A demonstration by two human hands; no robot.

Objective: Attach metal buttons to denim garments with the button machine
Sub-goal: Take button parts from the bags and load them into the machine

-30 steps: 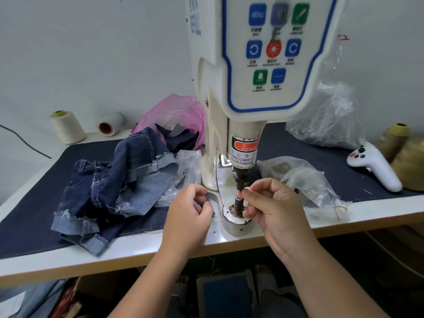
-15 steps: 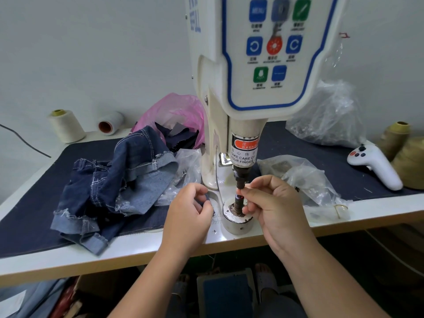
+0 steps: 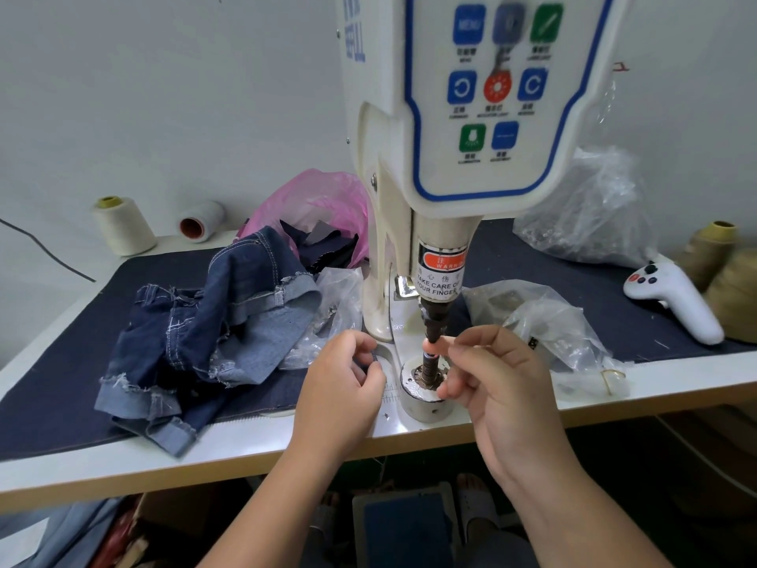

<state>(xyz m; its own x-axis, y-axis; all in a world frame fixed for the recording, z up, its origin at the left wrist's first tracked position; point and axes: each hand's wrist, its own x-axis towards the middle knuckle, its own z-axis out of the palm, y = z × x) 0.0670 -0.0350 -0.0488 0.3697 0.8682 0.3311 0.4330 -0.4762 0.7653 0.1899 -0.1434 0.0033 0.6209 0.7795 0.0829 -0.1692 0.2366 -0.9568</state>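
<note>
The soft, floppy denim garments [image 3: 205, 321] are lying in a heap at the middle left of the frame. They look light and best grabbed by a thick hem. In the middle, the left hand [image 3: 340, 387] is curling around something small and dark. Just right, the right hand [image 3: 491, 375] is pinching a tiny button part at the button machine [image 3: 442, 157] post, probably hard and slippery.

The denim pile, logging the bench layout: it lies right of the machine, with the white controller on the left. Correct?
No. In the head view the denim pile lies left of the machine, and the white controller is on the right.
</note>
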